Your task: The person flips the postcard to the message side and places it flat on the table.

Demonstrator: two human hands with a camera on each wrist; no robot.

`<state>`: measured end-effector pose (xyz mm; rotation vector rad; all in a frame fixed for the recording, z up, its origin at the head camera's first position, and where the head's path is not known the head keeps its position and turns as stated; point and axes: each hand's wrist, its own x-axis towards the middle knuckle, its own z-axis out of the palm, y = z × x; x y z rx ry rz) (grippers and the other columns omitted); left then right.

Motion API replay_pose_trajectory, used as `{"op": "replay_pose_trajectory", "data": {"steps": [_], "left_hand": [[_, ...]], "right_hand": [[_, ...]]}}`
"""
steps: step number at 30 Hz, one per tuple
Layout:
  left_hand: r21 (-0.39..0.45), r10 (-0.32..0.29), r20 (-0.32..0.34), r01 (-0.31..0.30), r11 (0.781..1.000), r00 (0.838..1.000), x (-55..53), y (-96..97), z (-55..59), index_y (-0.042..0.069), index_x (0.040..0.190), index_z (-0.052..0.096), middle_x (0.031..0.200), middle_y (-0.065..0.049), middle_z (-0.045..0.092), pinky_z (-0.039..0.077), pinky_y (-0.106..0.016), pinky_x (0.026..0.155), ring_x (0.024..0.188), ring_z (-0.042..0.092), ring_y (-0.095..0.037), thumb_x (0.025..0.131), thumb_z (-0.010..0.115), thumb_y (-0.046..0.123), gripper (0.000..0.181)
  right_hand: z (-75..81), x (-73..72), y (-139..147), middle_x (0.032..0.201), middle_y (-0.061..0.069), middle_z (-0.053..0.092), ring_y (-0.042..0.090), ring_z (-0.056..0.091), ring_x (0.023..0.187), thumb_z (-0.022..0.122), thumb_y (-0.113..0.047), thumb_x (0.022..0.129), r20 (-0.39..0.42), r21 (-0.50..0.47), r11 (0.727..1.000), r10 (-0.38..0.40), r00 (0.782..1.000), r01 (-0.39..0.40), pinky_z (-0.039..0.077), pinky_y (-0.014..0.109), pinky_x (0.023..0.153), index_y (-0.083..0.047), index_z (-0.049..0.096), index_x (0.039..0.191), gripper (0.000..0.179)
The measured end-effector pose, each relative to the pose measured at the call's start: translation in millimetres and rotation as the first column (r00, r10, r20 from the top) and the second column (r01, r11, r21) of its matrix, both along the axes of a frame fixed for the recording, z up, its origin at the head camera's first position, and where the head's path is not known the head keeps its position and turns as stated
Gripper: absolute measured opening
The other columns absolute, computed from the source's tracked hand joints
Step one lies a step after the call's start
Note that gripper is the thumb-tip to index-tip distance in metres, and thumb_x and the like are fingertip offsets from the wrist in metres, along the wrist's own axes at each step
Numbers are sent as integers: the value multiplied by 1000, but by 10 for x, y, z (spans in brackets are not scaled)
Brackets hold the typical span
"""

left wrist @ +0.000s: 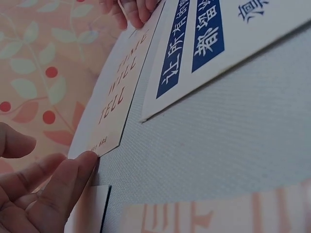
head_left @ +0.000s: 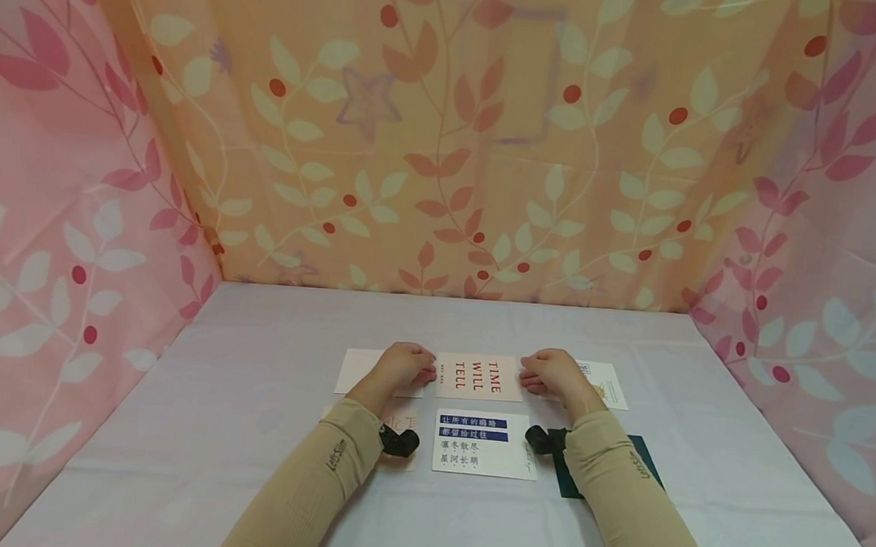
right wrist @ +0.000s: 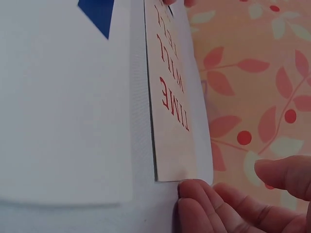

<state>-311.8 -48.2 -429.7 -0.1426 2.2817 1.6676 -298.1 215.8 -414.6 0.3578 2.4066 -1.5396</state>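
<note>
The TIME WILL TELL card (head_left: 481,377) bears illegibly small print (head_left: 442,375).

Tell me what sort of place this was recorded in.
Probably a makeshift tabletop booth: leaf-patterned curtains close off the back and both sides, white cloth covers the flat work surface, and cards lie on it in two rows.

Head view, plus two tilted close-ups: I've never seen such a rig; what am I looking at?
No robot: a person's left hand and right hand, both bare. The wide picture comes from a camera on the head, the close-ups from a left wrist camera and a right wrist camera. On the white surface lie a pale pink TIME WILL TELL card, a blue-banded card nearer the person, a dark green card and other cards. The hands touch opposite ends of the pink card; neither appears to grip it.
</note>
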Motion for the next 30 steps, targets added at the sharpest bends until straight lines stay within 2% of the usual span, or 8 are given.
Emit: {"op": "replay_pose_trajectory", "data": {"steps": [12, 19, 30], "left_hand": [[58, 17, 60, -20, 998, 998, -39, -14, -29, 3, 105, 63, 89, -10, 65, 52, -24, 63, 72, 63, -15, 90, 55, 18, 23], [80, 25, 64, -30, 996, 998, -46, -5, -48, 2, 106, 62, 90, -11, 64, 53, -24, 64, 73, 64, -16, 90, 55, 17, 23], [149, 61, 104, -77, 986, 993, -66, -8, -46, 2, 104, 62, 89, -13, 65, 53, -24, 64, 71, 65, -16, 90, 56, 15, 20]], "right_hand": [[0, 3, -10, 95, 17, 65, 19, 64, 77, 52, -19, 93, 5, -32, 999, -24, 1000, 24, 54, 32, 73, 6, 53, 112, 32], [-17, -11, -7, 95, 16, 65, 17, 64, 76, 52, -19, 93, 3, -18, 1000, -21, 1000, 21, 54, 30, 72, 6, 54, 110, 31], [-77, -25, -14, 95, 14, 64, 18, 62, 76, 54, -21, 92, 11, -10, 999, -50, 999, 50, 54, 28, 72, 3, 56, 108, 29]]}}
